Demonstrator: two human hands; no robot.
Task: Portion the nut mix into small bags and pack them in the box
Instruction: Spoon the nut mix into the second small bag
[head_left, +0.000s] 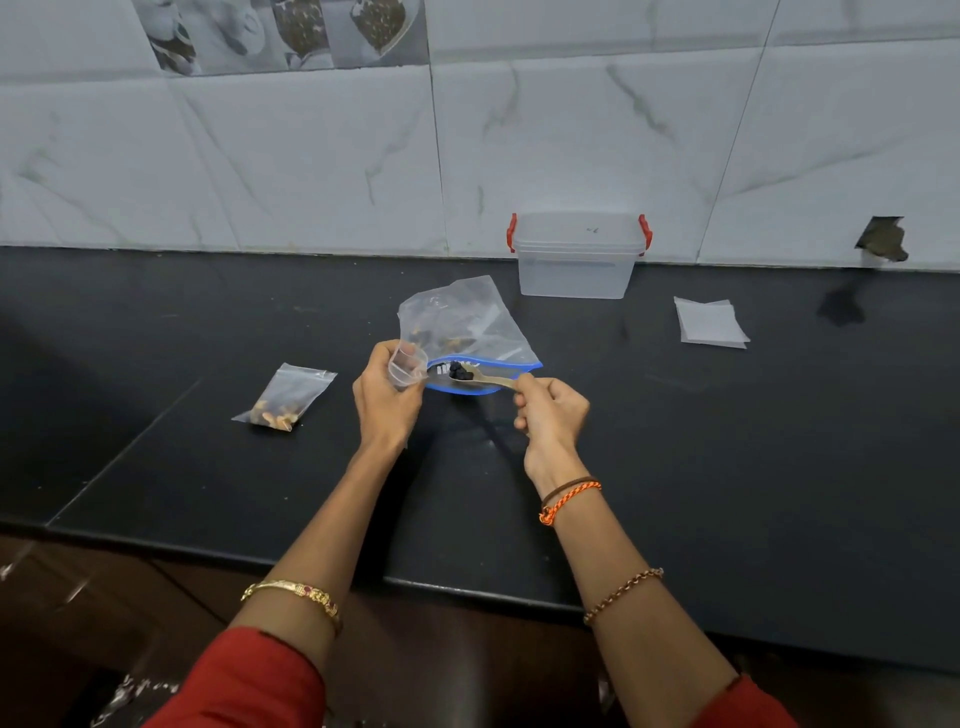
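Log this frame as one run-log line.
left hand: holds small bag open | right hand: spoon loaded over big bag | filled bag: on counter | box: lidded

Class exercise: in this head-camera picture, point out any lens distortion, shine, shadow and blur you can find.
Head view: wide-angle lens bends the counter edge and tilts the tile joints; soft sheen on the large bag; faint shadow on the counter below the right hand; the sleeves at the bottom edge are blurred; the box is sharp.
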